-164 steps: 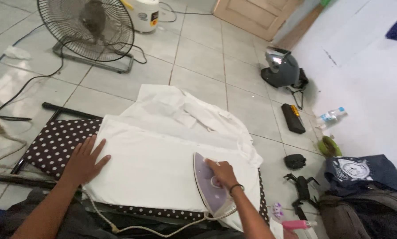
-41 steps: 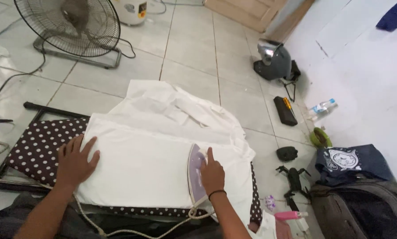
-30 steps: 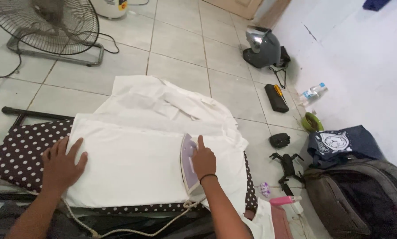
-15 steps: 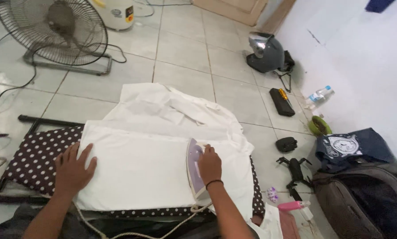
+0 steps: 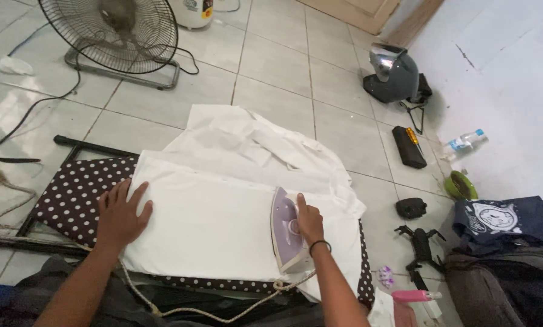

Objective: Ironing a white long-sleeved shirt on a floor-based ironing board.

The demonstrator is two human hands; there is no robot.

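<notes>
A white shirt [image 5: 223,200] lies spread over a low ironing board with a dark polka-dot cover [image 5: 77,194]. My right hand [image 5: 309,221] grips the handle of a lilac and white iron [image 5: 283,236] that rests flat on the right part of the shirt, its tip pointing away from me. My left hand [image 5: 121,215] lies flat with fingers spread on the shirt's left edge, partly on the dotted cover. The iron's braided cord [image 5: 211,315] trails off the near edge of the board.
On the tiled floor stand a floor fan [image 5: 111,30] at the back left and a grey helmet [image 5: 395,75] at the back right. A black case [image 5: 409,146], water bottle [image 5: 465,142], green bowl [image 5: 461,184], small drone [image 5: 421,245] and dark bags [image 5: 501,266] lie to the right.
The iron and my right hand have stayed on the shirt's right part, sliding only slightly along it. My left hand remains pressed on the left edge. The camera view swayed.
</notes>
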